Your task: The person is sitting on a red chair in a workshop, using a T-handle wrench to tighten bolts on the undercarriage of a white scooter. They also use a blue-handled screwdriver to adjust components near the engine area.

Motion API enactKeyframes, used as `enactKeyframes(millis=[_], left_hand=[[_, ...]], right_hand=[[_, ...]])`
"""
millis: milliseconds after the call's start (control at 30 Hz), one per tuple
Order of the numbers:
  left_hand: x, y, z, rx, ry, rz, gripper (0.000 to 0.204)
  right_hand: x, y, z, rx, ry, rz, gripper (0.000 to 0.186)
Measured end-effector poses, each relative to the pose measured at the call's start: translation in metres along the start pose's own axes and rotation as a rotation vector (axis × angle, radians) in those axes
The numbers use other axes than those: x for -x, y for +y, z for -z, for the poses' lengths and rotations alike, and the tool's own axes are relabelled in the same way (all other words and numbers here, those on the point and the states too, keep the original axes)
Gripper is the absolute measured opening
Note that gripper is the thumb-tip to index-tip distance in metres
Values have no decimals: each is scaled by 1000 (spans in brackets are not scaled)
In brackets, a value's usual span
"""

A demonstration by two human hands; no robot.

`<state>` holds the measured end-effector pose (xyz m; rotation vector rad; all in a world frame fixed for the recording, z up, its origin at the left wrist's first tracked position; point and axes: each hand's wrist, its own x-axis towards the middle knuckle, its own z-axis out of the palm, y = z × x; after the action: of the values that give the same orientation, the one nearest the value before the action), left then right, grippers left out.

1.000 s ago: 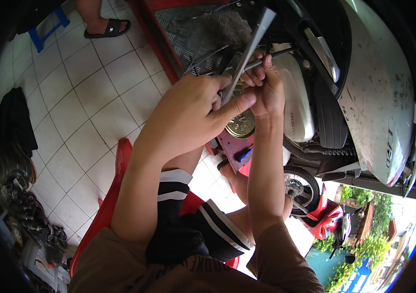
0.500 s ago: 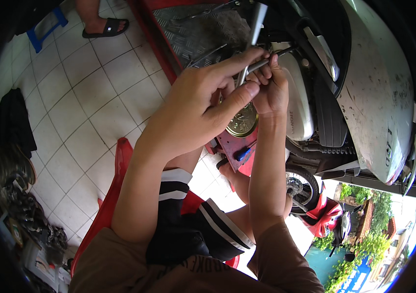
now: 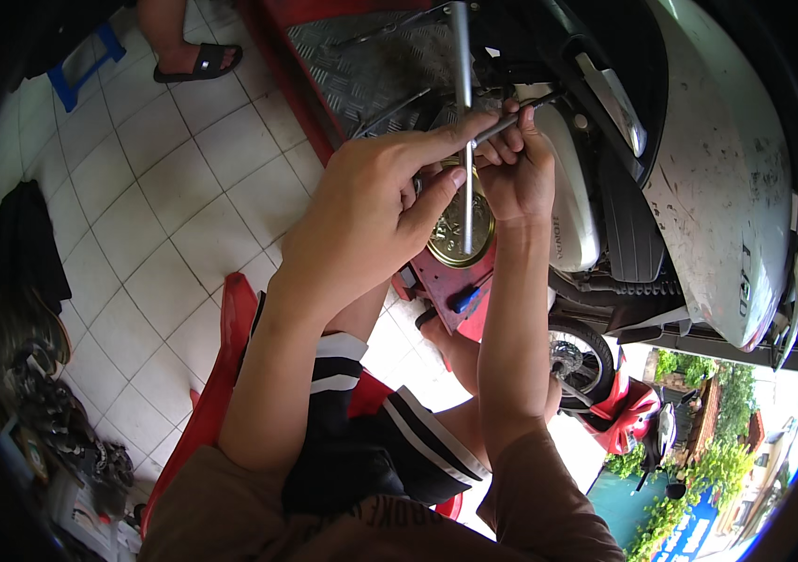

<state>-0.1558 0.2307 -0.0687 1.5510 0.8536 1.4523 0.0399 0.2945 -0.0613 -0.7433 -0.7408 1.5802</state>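
My left hand [image 3: 361, 206] is closed around the middle of a silver metal bar [image 3: 462, 56], with thumb and index finger beside it. The bar runs vertically in the picture and crosses a thinner dark metal shaft [image 3: 539, 99]; whether they are joined is unclear. My right hand [image 3: 521, 183] grips that shaft, thumb raised along it. Beneath both hands is a round gold-rimmed tin [image 3: 446, 244] with small metal items in it, partly hidden. It rests on a red stand [image 3: 432, 290], where a blue-handled tool [image 3: 464, 299] lies.
A white-panelled motorbike [image 3: 717, 206] fills the right, on a red-edged metal platform [image 3: 347, 61]. Another person's sandalled foot [image 3: 197, 61] and a blue stool [image 3: 71, 80] stand upper left on the tiles. Dark parts [image 3: 47, 375] lie at left; a red motorbike [image 3: 628, 417] stands beyond.
The silver bar has swung from a rightward tilt to vertical, and its lower end now shows over the tin. My left hand's fingers have shifted along it; my right hand has risen slightly.
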Motion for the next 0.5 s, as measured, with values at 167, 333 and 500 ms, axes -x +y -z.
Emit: enactKeyframes(millis=[167,333,500], left_hand=[[1,-21,-20,-290,197,34,20],[2,-17,-28,-274,160,178,22],[4,-26,-31,-177,144,179,31]], right_hand=[[-3,0,5,2,-14,-4,20],[-11,-7,15,339,46,10,19],[-43,-36,47,702,493,255,29]])
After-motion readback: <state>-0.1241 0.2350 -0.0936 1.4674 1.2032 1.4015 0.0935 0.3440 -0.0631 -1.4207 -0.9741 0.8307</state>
